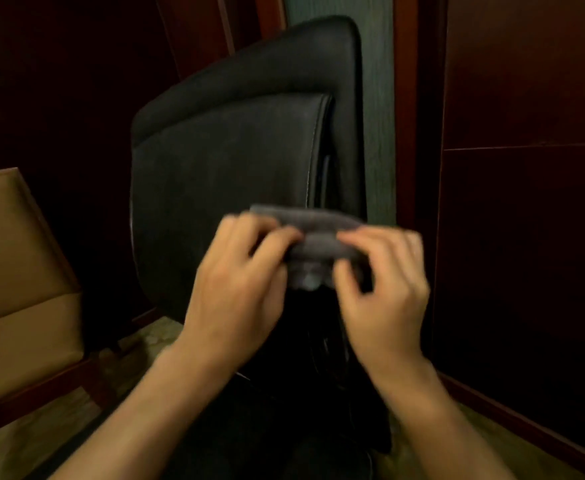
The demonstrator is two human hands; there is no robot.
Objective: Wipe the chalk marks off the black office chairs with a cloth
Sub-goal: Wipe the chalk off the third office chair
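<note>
Both hands, left hand [239,271] and right hand [384,275], pinch the grey cloth [313,237] before the black chair [228,161] back — best fold it flat, clean face outward, then wipe.

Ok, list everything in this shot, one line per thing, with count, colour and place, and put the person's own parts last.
office chair: one, black, centre, its backrest filling the middle of the view, dusty-looking; no distinct chalk marks can be made out in the blur.
cloth: one, grey, folded, held in front of the lower right part of the backrest.
padded seat: one, tan with a dark reddish wooden frame, left edge.
wall panels: dark reddish-brown wood, right side and upper left.
wall strip: one, greenish, behind the chair, between the wooden panels.
floor: pale, patterned, bottom of the view.
hands: two, bare; left hand and right hand both pinch the cloth, forearms entering from below.
</note>
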